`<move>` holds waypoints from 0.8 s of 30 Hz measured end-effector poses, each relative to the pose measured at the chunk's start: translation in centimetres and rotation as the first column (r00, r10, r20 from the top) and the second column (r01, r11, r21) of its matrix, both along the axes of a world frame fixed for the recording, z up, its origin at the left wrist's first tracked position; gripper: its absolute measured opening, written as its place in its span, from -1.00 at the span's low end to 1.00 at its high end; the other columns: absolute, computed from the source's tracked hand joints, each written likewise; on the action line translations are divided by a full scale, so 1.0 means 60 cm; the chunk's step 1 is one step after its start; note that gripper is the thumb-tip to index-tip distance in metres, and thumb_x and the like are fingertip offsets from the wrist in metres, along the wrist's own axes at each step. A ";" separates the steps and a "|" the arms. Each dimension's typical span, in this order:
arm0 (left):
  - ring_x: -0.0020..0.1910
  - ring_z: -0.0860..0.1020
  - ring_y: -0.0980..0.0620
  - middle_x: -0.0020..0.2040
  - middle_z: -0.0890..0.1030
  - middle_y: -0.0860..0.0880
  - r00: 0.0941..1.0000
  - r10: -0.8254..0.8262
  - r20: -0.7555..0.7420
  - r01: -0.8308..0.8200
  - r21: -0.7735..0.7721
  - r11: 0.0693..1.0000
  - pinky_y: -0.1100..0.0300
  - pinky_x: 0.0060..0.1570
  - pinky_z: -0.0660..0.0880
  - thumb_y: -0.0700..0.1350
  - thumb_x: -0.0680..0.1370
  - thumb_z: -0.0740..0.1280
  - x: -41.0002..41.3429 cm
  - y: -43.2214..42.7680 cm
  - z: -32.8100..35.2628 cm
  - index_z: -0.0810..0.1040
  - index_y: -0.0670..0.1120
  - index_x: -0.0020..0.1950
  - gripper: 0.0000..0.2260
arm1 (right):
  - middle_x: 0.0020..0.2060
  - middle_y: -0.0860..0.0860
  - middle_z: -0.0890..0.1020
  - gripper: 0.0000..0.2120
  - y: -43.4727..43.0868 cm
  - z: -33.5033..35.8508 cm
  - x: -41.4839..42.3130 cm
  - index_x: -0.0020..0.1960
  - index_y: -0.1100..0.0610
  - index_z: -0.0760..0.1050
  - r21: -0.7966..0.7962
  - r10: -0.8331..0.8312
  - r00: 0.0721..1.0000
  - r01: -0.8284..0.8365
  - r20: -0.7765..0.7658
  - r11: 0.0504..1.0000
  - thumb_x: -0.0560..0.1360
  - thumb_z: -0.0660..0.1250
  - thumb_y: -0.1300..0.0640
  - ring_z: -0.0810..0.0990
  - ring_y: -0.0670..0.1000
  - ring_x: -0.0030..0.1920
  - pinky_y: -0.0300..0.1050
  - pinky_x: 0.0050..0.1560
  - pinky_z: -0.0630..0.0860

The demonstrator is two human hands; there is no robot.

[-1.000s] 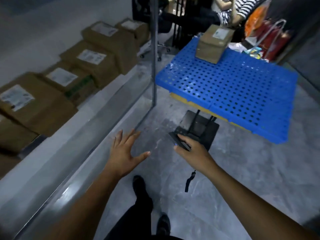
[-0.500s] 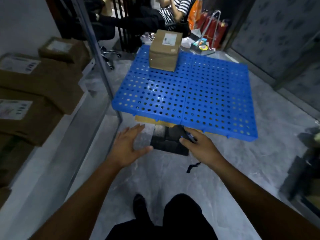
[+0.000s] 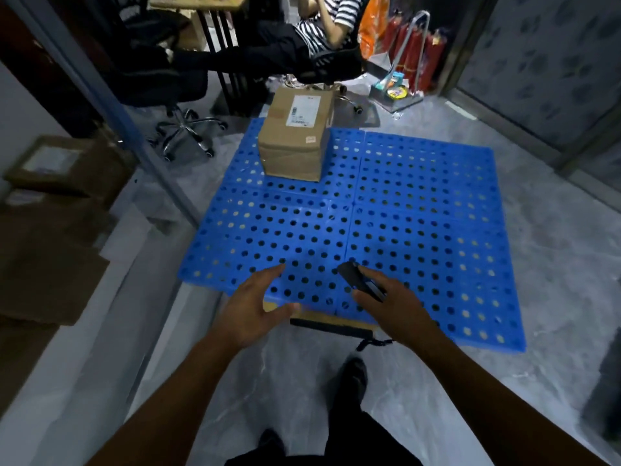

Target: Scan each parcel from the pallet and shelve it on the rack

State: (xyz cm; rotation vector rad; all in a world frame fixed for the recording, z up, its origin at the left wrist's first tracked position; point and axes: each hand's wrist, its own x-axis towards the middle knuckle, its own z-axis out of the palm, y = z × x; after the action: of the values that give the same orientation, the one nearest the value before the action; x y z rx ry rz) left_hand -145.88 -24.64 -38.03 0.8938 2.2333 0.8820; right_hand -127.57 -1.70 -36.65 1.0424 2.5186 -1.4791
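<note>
- On the far left corner of the blue pallet point(image 3: 420, 213) sits one brown parcel point(image 3: 295, 142), upright, with a white label point(image 3: 304, 111) on top.
- At the pallet's near edge our left hand point(image 3: 250, 311) hovers with fingers spread, holding nothing.
- Just beside it our right hand point(image 3: 391, 306) grips a dark scanner point(image 3: 361, 280), and a strap point(image 3: 373, 343) hangs below the wrist.
- At left the rack point(image 3: 156, 176) holds several brown boxes point(image 3: 64, 169), blurred, side by side on its shelf.

Two bare forearms run back from the left hand point(image 3: 250, 307) and right hand point(image 3: 393, 309). Below the right hand, black trousers point(image 3: 356, 443) and a black shoe point(image 3: 356, 375); another black shoe point(image 3: 270, 442) shows below the left hand.
</note>
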 end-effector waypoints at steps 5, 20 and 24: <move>0.52 0.25 0.17 0.55 0.27 0.19 0.999 0.039 0.009 -0.039 -0.017 0.999 0.14 0.44 0.29 0.38 0.40 0.39 -0.067 0.092 0.013 0.21 0.19 0.62 -0.16 | 0.38 -0.04 0.50 -0.40 0.113 0.002 -0.065 0.56 -0.10 0.26 -0.021 0.072 0.997 -0.072 -0.009 0.997 0.58 0.35 -0.13 0.58 -0.24 -0.14 -0.36 -0.18 0.51; 0.66 -0.09 -0.01 0.69 -0.06 -0.07 0.988 0.102 -0.119 -0.093 0.077 0.993 -0.09 0.57 0.08 0.32 0.23 0.57 -0.471 0.320 0.039 0.11 0.27 0.63 0.07 | 0.22 -0.17 0.52 -0.47 0.258 0.003 -0.261 0.49 -0.17 0.34 0.015 -0.014 0.995 0.012 0.097 1.000 0.55 0.36 -0.15 0.50 -0.29 -0.18 -0.45 -0.26 0.42; 0.63 -0.08 -0.06 0.67 -0.29 -0.06 0.997 0.012 -0.082 -0.013 -0.016 1.000 0.04 0.48 0.11 0.31 0.13 0.60 -0.555 0.374 0.021 0.15 0.33 0.61 0.12 | 0.10 -0.09 0.58 -0.47 0.278 -0.009 -0.307 0.48 -0.14 0.36 0.020 -0.074 0.990 0.072 0.122 0.997 0.55 0.37 -0.13 0.62 -0.14 -0.28 -0.34 -0.37 0.52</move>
State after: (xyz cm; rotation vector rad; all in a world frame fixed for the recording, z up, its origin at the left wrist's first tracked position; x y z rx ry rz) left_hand -179.19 -2.22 -36.74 0.9251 2.3148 0.8457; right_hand -145.98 15.00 -37.20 1.2014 2.4364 -1.3689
